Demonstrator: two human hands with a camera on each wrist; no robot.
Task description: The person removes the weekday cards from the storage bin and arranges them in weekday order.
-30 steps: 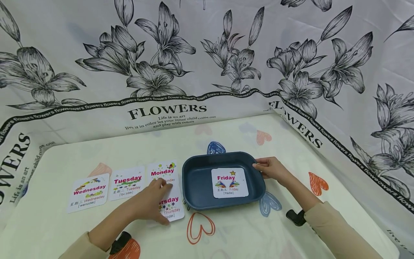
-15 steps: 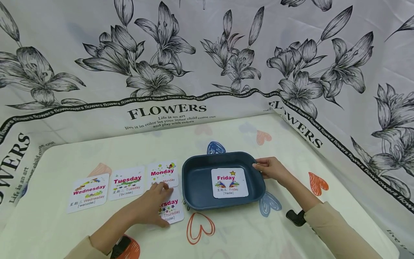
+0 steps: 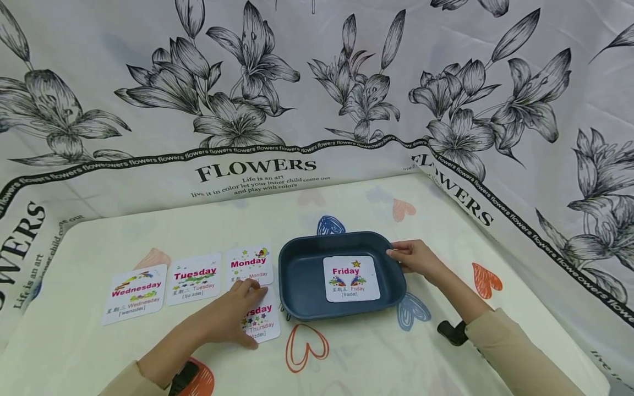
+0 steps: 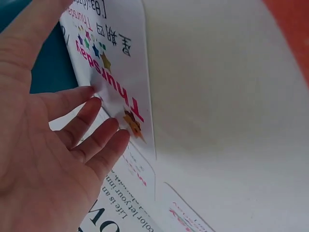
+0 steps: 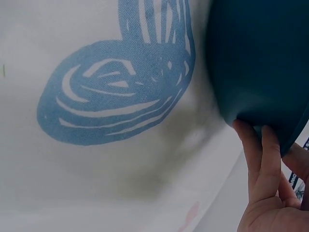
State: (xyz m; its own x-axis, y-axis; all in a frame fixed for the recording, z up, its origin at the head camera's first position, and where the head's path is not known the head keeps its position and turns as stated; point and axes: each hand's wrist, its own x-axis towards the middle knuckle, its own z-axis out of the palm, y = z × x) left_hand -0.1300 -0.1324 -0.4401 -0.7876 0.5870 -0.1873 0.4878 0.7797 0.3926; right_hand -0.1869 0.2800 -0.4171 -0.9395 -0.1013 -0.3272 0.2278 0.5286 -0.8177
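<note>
My left hand [image 3: 224,317] spans the Thursday card [image 3: 266,325], fingertips at its far edge and thumb at its near edge. The card lies on the table below the Monday card [image 3: 249,263], part of it hidden under the hand. In the left wrist view, bent fingertips [image 4: 121,137] touch the Thursday card [image 4: 113,72]. My right hand [image 3: 418,260] pinches the right rim of a dark blue tray [image 3: 302,286]. Fingers support the tray [image 5: 260,67] from outside in the right wrist view. Inside the tray lies the Friday card [image 3: 351,280].
Left of Monday lie the Tuesday card [image 3: 194,279] and, farther left, the Wednesday card [image 3: 135,295]. A pale tablecloth [image 3: 356,357] with printed hearts covers the table. Flower-print curtains [image 3: 307,176] rise behind it and at both sides.
The Thursday card has shifted slightly left and towards me with my left hand, showing more of the Monday card. My right hand and the tray hold their place.
</note>
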